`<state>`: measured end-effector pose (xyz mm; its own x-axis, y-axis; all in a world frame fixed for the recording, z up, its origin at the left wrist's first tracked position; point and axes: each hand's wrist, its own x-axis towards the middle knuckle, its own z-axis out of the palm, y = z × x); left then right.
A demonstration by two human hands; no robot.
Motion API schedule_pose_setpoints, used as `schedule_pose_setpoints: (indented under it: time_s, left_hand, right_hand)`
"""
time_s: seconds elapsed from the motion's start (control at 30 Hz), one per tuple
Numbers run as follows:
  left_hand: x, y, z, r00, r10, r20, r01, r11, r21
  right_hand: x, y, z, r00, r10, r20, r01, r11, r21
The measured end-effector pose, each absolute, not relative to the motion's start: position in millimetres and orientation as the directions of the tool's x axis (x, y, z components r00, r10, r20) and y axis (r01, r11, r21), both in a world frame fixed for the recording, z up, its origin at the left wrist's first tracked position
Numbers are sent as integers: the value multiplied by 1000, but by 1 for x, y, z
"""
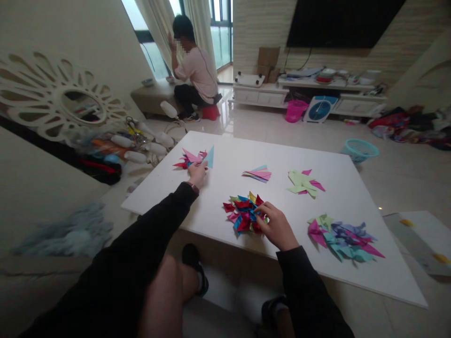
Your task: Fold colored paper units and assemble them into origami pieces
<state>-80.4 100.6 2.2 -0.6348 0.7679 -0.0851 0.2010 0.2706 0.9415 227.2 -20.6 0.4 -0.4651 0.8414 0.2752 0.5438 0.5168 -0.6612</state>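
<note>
At the far left of the white table, my left hand (198, 174) is closed on a light blue folded paper (210, 157). A small heap of pink and red origami pieces (190, 157) lies right beside that hand. My right hand (276, 224) reaches over a pile of shiny origami pieces (243, 211) in red, blue, green and gold near the front edge. Its thumb and fingertips pinch at a blue foil origami piece (256, 211) on the pile's right side. A fan of flat pastel papers (259, 174) lies behind this pile.
Green and pink origami (305, 183) and a larger purple, teal and pink heap (341, 238) occupy the white table's (225, 148) right side. Beyond it stand a blue basket (360, 150), a pink bin (296, 111) and a seated person (197, 65). A flower-shaped mirror frame (38, 101) leans at left.
</note>
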Motion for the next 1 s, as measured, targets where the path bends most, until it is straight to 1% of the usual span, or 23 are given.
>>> schedule_pose_setpoints:
  time_s: [0.1,0.13,0.17,0.23,0.3,0.37,0.4,0.47,0.53,0.6,0.67,0.7,0.77,0.8,0.87,0.93,1.0]
  left_hand:
    - [-36,65,8,-534,832,-154,68,224,972]
    - [-19,50,9,-438,876,-200,-77,186,980]
    - [-3,34,10,-335,915,-224,-217,157,964]
    - [28,4,7,-142,960,-242,-421,163,892]
    - [50,-18,-1,21,962,-274,-525,243,816]
    - [63,-28,-13,90,951,-295,-545,295,785]
    - [65,-29,-19,103,946,-309,-533,314,785]
    - [64,-24,-31,110,936,-334,-482,344,806]
    - [58,-16,-38,75,942,-326,-375,330,866]
    - [52,-9,-40,-15,965,-261,-239,250,938]
    - [49,-5,-37,-53,983,-177,-164,166,972]
    - [49,-4,-34,-33,988,-152,-179,144,973]
    - [51,-6,-28,48,991,-127,-282,135,950]
    - [53,-7,-26,73,990,-119,-337,137,932]
    - [54,-9,-22,68,991,-117,-412,134,901]
    - [53,-11,-20,54,990,-129,-443,140,886]
    - [49,-10,-20,46,988,-146,-448,151,881]
  right_hand:
    - [229,-20,0,-383,879,284,542,463,-702]
    - [228,-20,0,-337,899,278,526,425,-737]
    - [228,-20,1,-282,923,261,498,374,-783]
    - [227,-19,2,-168,965,201,391,252,-885]
    - [225,-18,2,-75,986,147,247,161,-956]
    - [225,-17,0,-9,991,136,141,136,-981]
    - [225,-17,-1,14,990,137,116,135,-984]
    - [226,-15,-4,52,989,136,119,129,-984]
    - [227,-12,-7,97,984,148,194,127,-973]
    - [227,-9,-9,154,966,209,334,148,-931]
    - [224,-6,-11,163,932,325,494,208,-844]
    - [222,-6,-12,135,911,389,568,250,-784]
    - [216,-7,-14,28,872,490,686,339,-643]
    - [212,-8,-15,-33,855,517,730,374,-572]
    - [207,-11,-15,-132,836,533,784,417,-460]
    - [202,-15,-14,-196,825,531,798,448,-402]
    - [200,-18,-11,-246,814,526,779,489,-393]
